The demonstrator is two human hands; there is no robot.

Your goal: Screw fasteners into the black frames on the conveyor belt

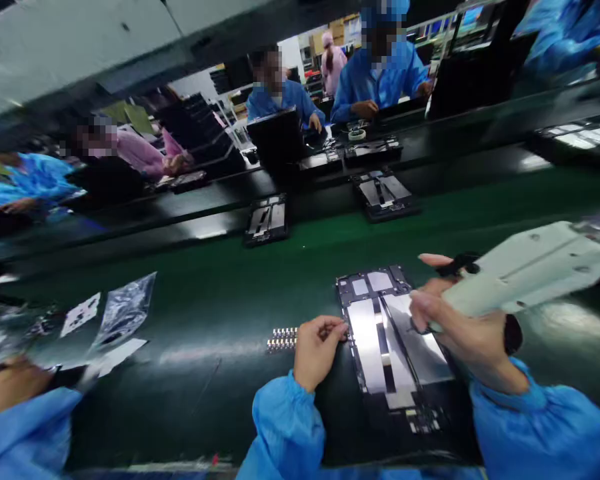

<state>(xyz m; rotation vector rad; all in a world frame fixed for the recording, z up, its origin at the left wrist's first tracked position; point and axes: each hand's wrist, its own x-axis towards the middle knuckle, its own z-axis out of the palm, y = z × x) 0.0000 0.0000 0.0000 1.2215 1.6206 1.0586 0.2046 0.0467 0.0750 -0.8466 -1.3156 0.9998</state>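
Observation:
A dark flat device panel point(390, 333) with silver strips lies on the green belt before me. My left hand point(316, 350) is curled in a pinch at the panel's left edge; what its fingertips hold is too small to name. Just left of it lies a short strip of small metal parts point(282, 339). My right hand point(455, 320) is wrapped round the grip of a pale grey hand tool point(530, 267) that sticks out to the right above the panel.
Two similar panels point(266, 220) point(383, 193) lie farther up the belt. Plastic bags and cards point(120, 313) lie at the left, near a neighbour's blue sleeve point(25, 427). Several people in blue and pink coats sit across the line.

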